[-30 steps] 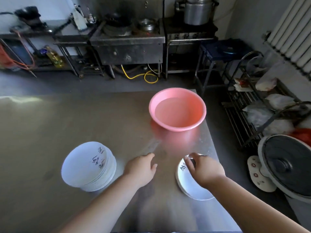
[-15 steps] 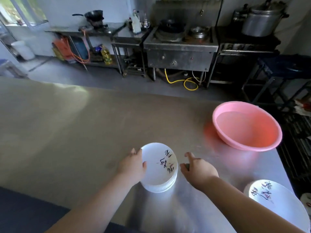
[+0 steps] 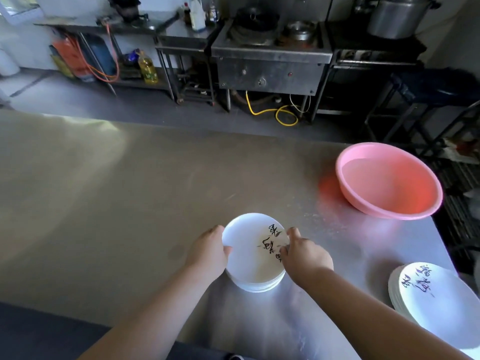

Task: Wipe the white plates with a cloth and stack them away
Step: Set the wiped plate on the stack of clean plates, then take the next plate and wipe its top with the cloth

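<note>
Head view, looking down over a steel table [image 3: 130, 203]. A stack of white plates [image 3: 253, 253], the top one bearing black brush lettering, stands near the table's near edge, at centre; the left hand [image 3: 207, 252] grips its left rim, thumb lying over the top plate's edge and fingers curled round the side; the right hand [image 3: 306, 258] grips the right rim, fingers bent onto the lettered part; whether the hands hold one plate or several cannot be told. A second stack of lettered plates [image 3: 439, 300] sits well apart, at the near right corner; a pink basin [image 3: 420, 198] holding water rests on the far right of the table; a steel stove [image 3: 270, 61] stands beyond, a yellow hose [image 3: 275, 113] coiled beneath it.
</note>
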Demonstrator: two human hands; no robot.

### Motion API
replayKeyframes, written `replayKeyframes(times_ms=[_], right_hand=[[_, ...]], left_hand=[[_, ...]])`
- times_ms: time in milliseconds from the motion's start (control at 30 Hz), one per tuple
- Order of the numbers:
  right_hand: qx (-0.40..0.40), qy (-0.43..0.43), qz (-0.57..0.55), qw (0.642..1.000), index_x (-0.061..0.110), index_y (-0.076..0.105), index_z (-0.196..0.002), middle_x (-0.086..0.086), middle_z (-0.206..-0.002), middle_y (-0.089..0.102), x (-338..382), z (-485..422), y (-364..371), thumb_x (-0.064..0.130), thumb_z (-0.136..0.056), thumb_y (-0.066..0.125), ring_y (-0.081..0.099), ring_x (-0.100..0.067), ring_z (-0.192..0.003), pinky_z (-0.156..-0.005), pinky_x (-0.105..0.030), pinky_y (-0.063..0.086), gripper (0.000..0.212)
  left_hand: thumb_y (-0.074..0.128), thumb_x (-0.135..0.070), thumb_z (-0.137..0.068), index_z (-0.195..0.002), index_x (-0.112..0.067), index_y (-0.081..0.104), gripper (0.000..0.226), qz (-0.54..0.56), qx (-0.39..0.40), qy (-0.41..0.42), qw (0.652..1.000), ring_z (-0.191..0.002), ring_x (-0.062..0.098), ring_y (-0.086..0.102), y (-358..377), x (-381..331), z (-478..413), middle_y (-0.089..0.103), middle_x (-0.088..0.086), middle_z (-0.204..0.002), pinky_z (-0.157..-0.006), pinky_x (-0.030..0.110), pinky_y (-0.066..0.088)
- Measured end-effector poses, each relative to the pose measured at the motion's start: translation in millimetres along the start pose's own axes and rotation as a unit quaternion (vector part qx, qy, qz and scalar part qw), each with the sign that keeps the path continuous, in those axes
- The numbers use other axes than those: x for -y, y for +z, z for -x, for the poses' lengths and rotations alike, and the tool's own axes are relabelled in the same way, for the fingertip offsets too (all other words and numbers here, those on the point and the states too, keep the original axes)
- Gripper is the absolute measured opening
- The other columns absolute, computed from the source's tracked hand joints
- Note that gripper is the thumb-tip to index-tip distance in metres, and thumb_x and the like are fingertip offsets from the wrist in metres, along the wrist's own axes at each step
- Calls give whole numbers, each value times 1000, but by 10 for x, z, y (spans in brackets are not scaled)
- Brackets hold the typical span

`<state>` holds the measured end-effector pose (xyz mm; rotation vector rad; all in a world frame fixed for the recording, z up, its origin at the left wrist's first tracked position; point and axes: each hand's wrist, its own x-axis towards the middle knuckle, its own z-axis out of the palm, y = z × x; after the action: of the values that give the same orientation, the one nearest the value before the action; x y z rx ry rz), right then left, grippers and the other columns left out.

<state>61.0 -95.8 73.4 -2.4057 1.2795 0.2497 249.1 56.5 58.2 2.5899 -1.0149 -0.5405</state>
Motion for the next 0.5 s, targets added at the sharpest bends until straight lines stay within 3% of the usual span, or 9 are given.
replayKeyframes(times_ms=[133, 233, 500], right_hand=[[-3, 20, -57, 998, 31, 41, -129, 4, -87, 71, -86, -3, -81, 35, -98, 40, 67, -26, -79, -66, -34, 56, 31], [-10, 32, -91, 995, 38, 42, -132, 8, -80, 71, -260, 74, -230, 37, -96, 41, 67, -21, -68, -56, -32, 55, 36], [16, 58, -126, 990, 44, 44, -124, 10, -71, 71, -1193, 560, -568, 37, -99, 48, 62, -8, -45, -35, -27, 45, 26]], left_hand=[[71, -30, -89, -112, -23, 59, 26, 53, -3, 8, 999, -97, 24, 63, -12, -90, 20, 66, -5, -104, -82, 41, 55], [67, -31, -90, -115, -25, 58, 27, 95, -6, 14, 995, -92, 23, 61, -28, -274, 115, 60, -8, -94, -76, 38, 54], [52, -24, -102, -103, -26, 55, 4, 126, 12, 57, 990, -68, 13, 52, 290, -1027, 563, 58, -9, -75, -59, 33, 41]])
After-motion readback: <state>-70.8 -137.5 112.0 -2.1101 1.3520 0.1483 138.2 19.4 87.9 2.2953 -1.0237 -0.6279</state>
